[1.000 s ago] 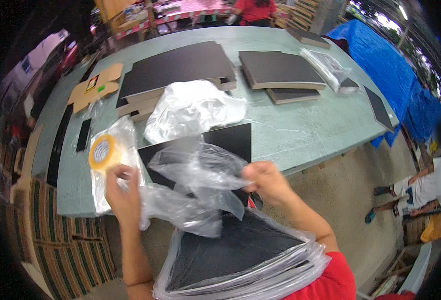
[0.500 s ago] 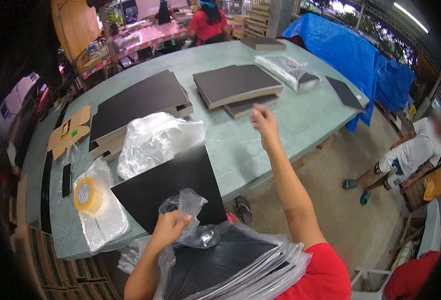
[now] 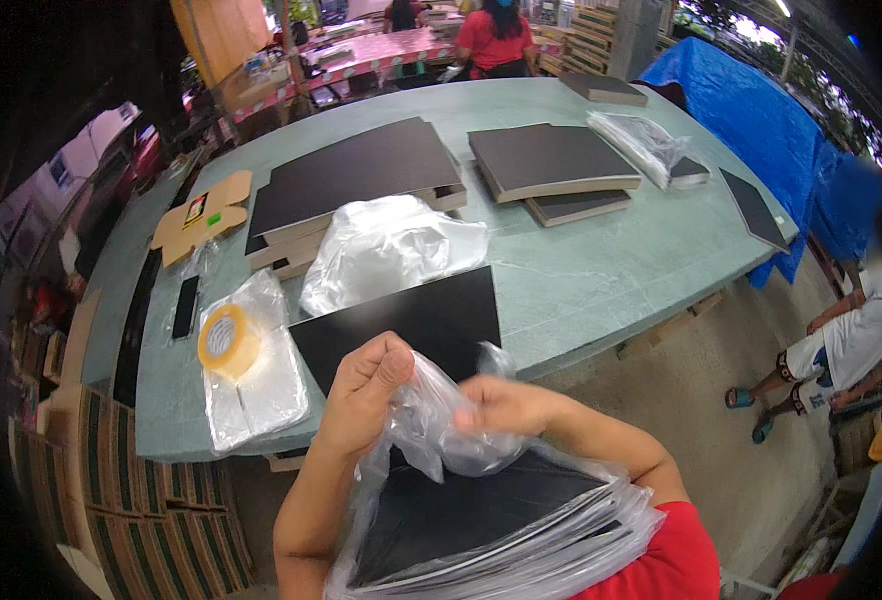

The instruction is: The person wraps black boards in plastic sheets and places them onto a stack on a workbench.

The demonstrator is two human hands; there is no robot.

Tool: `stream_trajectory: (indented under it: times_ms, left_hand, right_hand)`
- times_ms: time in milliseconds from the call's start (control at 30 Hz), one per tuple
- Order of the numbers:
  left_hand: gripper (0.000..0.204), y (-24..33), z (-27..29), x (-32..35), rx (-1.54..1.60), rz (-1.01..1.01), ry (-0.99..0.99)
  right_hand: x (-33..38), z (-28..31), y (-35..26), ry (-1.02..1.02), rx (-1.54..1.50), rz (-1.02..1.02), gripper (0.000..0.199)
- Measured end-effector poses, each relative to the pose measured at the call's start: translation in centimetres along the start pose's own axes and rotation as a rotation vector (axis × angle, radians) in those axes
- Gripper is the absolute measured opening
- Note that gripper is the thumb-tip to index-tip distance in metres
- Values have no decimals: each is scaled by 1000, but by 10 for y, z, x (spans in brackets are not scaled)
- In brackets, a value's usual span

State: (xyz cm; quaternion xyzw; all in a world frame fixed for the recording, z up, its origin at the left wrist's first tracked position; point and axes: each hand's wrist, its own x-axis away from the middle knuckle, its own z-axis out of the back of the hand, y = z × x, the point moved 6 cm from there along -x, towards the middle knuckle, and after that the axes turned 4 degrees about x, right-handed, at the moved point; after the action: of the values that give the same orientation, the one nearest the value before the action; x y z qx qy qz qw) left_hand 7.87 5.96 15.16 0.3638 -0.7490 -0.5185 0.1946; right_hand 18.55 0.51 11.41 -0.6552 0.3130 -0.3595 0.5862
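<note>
A stack of black boards (image 3: 451, 520) rests against my body inside a clear plastic bag (image 3: 551, 560). My left hand (image 3: 366, 390) is closed on the bunched mouth of that bag. From the other side, my right hand (image 3: 509, 408) curls its fingers into the same gathered plastic; they are slightly blurred, and the fingertips are partly hidden. Just beyond both hands, a single black board (image 3: 411, 320) lies at the near table edge. Behind that board is a heap of clear plastic bags (image 3: 391, 250).
On the green table (image 3: 561, 300) are stacks of black boards (image 3: 351, 175), another stack (image 3: 551, 160) and a tape roll (image 3: 229, 342) on flat plastic bags (image 3: 261, 400). A phone (image 3: 186, 307) and cardboard piece (image 3: 201, 215) lie left. Someone in white (image 3: 851, 340) is at right.
My right hand has come back from above the table to the bag's mouth. My left hand has risen with the plastic. The view has shifted, so the table sits farther right.
</note>
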Motion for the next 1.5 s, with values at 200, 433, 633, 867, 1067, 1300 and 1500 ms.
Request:
stream_trajectory:
  times_ms: [200,433,633,867,1067,1300,1500]
  left_hand:
    - [27,-21,13,16,-185,293,-190]
    - [27,-17,31,24,-234,201,-119]
    - [22,-30,6,-9,-811,-56,-260]
    - [28,-54,41,19,-374,242,-136]
    - [24,-36,37,7,103,175,-150]
    - [24,-53,50,32,297,218,-372]
    - [22,-6,-7,53,-535,451,-1060]
  right_hand:
    - [18,36,-41,158,-133,455,32]
    - [190,347,7,1377,-593,299,49]
    - [43,122,-68,485,153,578,45]
    - [-7,61,-1,177,-47,164,33]
    - [-4,-24,26,-454,144,33,29]
    - [11,3,7,-445,-360,14,28]
    - [28,50,15,-97,1372,-396,10]
